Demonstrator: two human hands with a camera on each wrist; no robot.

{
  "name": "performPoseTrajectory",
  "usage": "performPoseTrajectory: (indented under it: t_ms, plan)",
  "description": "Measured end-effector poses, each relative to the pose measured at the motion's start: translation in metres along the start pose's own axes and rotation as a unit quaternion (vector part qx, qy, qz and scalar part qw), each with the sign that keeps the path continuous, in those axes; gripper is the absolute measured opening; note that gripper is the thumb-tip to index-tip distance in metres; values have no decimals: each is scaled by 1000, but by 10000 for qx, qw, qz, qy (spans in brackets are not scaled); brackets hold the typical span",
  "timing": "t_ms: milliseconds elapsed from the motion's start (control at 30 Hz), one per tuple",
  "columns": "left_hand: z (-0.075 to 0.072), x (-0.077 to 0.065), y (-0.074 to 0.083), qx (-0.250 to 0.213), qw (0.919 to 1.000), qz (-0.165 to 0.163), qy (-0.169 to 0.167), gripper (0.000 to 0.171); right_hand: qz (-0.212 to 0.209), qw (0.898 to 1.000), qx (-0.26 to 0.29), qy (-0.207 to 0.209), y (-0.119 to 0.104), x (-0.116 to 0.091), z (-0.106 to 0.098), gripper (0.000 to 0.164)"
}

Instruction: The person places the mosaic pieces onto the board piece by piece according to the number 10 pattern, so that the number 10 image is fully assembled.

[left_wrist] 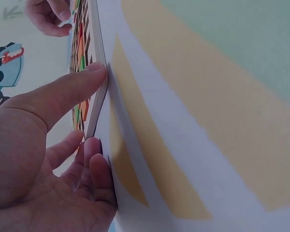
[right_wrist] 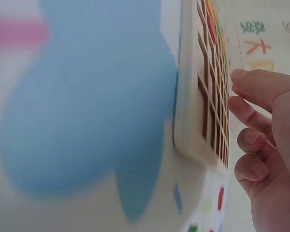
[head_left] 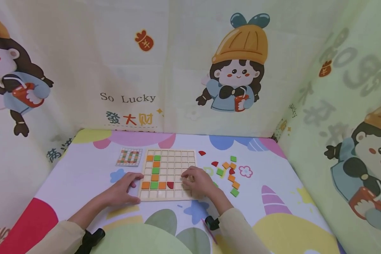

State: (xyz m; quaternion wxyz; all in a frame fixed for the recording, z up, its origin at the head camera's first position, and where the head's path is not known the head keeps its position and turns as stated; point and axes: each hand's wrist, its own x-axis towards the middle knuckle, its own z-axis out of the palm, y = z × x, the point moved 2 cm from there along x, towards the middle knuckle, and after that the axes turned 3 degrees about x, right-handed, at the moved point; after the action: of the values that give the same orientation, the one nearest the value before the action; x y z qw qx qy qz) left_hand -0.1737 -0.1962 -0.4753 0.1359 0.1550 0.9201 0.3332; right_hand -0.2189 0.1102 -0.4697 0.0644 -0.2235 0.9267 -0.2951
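A wooden grid board (head_left: 177, 193) lies flat on the table. On its left side, orange and green square tiles (head_left: 155, 170) form a column, with a bottom row ending in a red rounded piece (head_left: 170, 185). My left hand (head_left: 126, 188) rests at the board's left edge, thumb touching the near corner and the other fingers farther up. Above the board's right part hovers my right hand (head_left: 198, 180), its fingers loosely bent. In the right wrist view, a small gap shows between thumb (right_wrist: 258, 84) and index finger, with nothing between them.
Beyond the board's left side lies a pattern card (head_left: 128, 157) with coloured squares. Loose green, orange and red pieces (head_left: 231, 178) are scattered right of the board. Printed cloth (head_left: 184, 70) walls the table at the back and sides.
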Motion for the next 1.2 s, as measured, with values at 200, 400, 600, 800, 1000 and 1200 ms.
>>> performPoseTrajectory:
  t_ms: [200,400,600,800,1000,1200]
  plan:
    - [-1,3,-2,-14,10000,22,-9,82,330,9990,-45,294,21,-1,-20,17]
    - [-1,3,-2,18,10000,51,1,82,584,9955,-215,721,45,-7,-40,19]
    - [-1,2,-3,18,10000,-28,-38,82,1158,9879,-368,967,64,-10,-54,23]
    - [-2,0,-3,1,10000,-36,-13,82,1607,9810,-481,979,79,-8,-60,24]
    - [-2,-1,-2,-43,10000,-28,-2,82,1824,9774,-601,887,89,-6,-63,29]
    - [-1,-3,1,-145,9999,56,-14,81,1763,9798,-629,704,96,0,-66,32]
